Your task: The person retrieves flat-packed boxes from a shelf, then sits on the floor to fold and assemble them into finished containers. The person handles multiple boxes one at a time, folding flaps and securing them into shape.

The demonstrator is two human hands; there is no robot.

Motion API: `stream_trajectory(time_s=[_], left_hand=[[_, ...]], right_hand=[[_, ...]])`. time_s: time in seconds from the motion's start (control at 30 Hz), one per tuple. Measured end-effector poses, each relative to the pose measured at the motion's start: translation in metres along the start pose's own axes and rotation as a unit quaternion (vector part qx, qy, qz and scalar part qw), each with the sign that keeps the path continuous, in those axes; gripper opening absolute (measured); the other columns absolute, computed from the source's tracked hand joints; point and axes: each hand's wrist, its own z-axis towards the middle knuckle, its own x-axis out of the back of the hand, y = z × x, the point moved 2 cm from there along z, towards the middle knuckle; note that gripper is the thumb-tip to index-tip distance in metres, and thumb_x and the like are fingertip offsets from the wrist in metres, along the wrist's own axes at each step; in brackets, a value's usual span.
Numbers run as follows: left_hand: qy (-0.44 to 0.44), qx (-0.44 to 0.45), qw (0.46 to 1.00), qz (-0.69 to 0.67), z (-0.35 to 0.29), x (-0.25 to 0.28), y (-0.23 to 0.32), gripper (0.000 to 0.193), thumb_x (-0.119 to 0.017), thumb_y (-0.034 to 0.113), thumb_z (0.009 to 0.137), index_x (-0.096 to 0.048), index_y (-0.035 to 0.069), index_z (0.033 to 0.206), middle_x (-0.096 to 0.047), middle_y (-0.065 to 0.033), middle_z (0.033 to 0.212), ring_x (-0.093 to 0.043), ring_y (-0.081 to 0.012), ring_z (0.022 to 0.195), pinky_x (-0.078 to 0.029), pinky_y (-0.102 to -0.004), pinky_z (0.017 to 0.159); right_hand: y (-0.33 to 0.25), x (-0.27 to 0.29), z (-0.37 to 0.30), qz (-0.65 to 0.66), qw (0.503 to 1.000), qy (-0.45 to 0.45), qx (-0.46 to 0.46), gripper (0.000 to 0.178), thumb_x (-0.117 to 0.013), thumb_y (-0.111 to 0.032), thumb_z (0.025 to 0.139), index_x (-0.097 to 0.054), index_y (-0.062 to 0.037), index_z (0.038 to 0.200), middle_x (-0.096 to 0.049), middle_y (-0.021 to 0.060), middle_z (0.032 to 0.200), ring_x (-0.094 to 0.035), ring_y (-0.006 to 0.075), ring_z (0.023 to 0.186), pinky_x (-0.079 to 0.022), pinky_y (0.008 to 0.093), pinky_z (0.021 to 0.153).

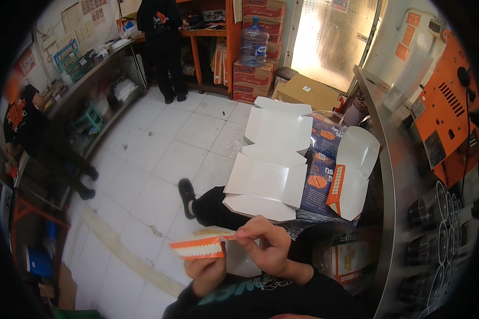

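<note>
My left hand point(206, 272) is closed around a small paper food box point(196, 248), partly folded, with an orange side and a white scalloped pattern. Over its right end, the thumb and fingers of my right hand point(267, 245) pinch the edge of the box. The white inner side of the card hangs between my hands, partly hidden by them. Ahead and to the right lie unfolded white cartons point(269, 173), spread flat on dark blue printed packs. Beside them rests another paper food box blank point(355, 165), white inside with an orange patterned side.
A metal counter point(391, 212) runs along my right, with stacked clear-lidded black cups point(428, 239) and an orange machine point(449, 101). Cardboard boxes point(253, 82) and a water jug point(254, 45) stand at the back. Two people point(162, 48) in dark clothes are by the left and far counters.
</note>
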Motion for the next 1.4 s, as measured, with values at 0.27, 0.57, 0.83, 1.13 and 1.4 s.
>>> stream_trajectory(time_s=[0.27,0.57,0.83,1.13,1.4], left_hand=[[-0.014,0.008,1.000,0.007,0.005,-0.001,0.001,0.017,-0.075,-0.006,0.073,-0.061,0.002,0.076,-0.069,-0.0157,0.085,-0.065,-0.0216,0.074,-0.048,-0.0307,0.072],[-0.024,0.151,0.982,-0.113,-0.001,0.004,0.001,0.022,-0.080,0.014,0.077,-0.066,-0.002,0.085,-0.069,-0.0106,0.088,-0.064,-0.0179,0.081,-0.049,-0.0292,0.077],[0.042,0.240,0.946,-0.214,-0.002,0.004,-0.005,0.043,-0.082,0.029,0.077,-0.062,0.000,0.102,-0.067,-0.0087,0.098,-0.064,-0.0167,0.085,-0.051,-0.0299,0.077],[0.209,0.291,0.890,-0.283,0.019,0.026,-0.010,0.047,-0.067,0.030,0.090,-0.051,0.001,0.123,-0.060,-0.0121,0.113,-0.061,-0.0212,0.103,-0.050,-0.0369,0.089],[0.117,0.201,0.891,-0.391,0.003,0.010,-0.015,0.063,-0.059,0.038,0.093,-0.036,0.003,0.140,-0.050,-0.0096,0.136,-0.049,-0.0238,0.125,-0.040,-0.0400,0.104]], right_hand=[[-0.004,-0.002,0.007,-0.044,0.998,-0.026,0.046,0.019,-0.070,0.010,0.076,-0.067,-0.0008,0.092,-0.070,0.0104,0.088,-0.064,0.0192,0.080,-0.048,0.0274,0.072],[-0.006,0.002,0.012,-0.061,0.994,-0.059,0.071,0.021,-0.074,0.009,0.072,-0.069,-0.0031,0.089,-0.071,0.0080,0.086,-0.064,0.0198,0.079,-0.049,0.0299,0.073],[-0.009,-0.006,0.010,-0.047,0.979,-0.182,0.083,0.040,-0.073,0.000,0.076,-0.067,-0.0093,0.114,-0.059,0.0127,0.115,-0.057,0.0238,0.100,-0.047,0.0323,0.085],[-0.004,-0.014,0.002,-0.307,0.932,-0.156,0.111,0.053,-0.075,-0.017,0.075,-0.062,-0.0228,0.126,-0.047,0.0120,0.128,-0.047,0.0294,0.113,-0.039,0.0416,0.093],[0.006,-0.007,0.003,-0.183,0.975,0.010,0.125,0.025,-0.077,0.006,0.067,-0.068,-0.0002,0.089,-0.068,0.0114,0.089,-0.067,0.0212,0.080,-0.053,0.0296,0.069]])
